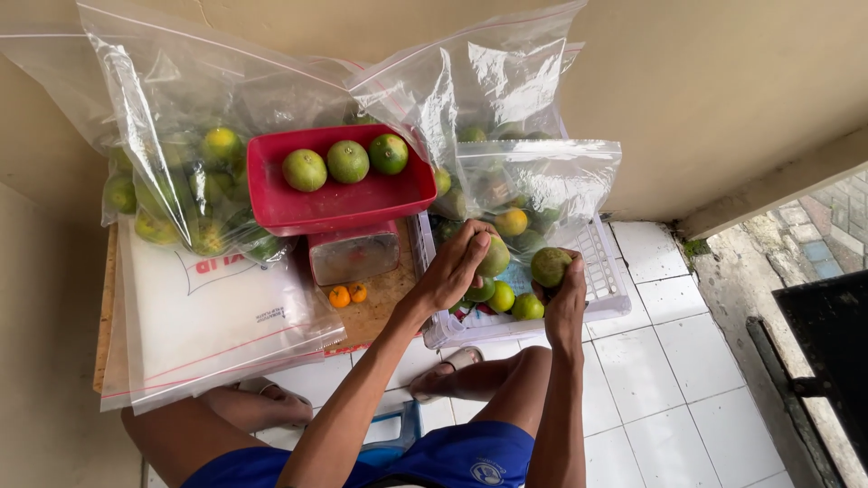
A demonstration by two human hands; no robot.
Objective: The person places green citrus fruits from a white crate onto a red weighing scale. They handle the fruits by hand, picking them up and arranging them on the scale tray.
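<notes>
Citrus fruit fills the head view, the only view given. The person's left hand (pixel 457 267) is curled around a green-yellow fruit (pixel 495 258), fingers closed over its top, above the white plastic crate (pixel 608 280). The right hand (pixel 562 294) holds a duller green fruit (pixel 550 267), thumb and fingers wrapped snugly beneath and around it, also just above the crate. The two held fruits sit side by side, near each other but apart, the left hand's one slightly higher and further left.

The red tray (pixel 339 206), with three green fruits (pixel 347 161) in a row, lies up and to the left of both hands on a small scale (pixel 354 255); the left hand is the nearer one. Clear plastic bags (pixel 172 117) of fruit stand behind the tray and over the crate. Two small orange fruits (pixel 348 295) rest on the wooden table (pixel 380 303) just below the scale. The fruits are round, with no long axis to speak of.
</notes>
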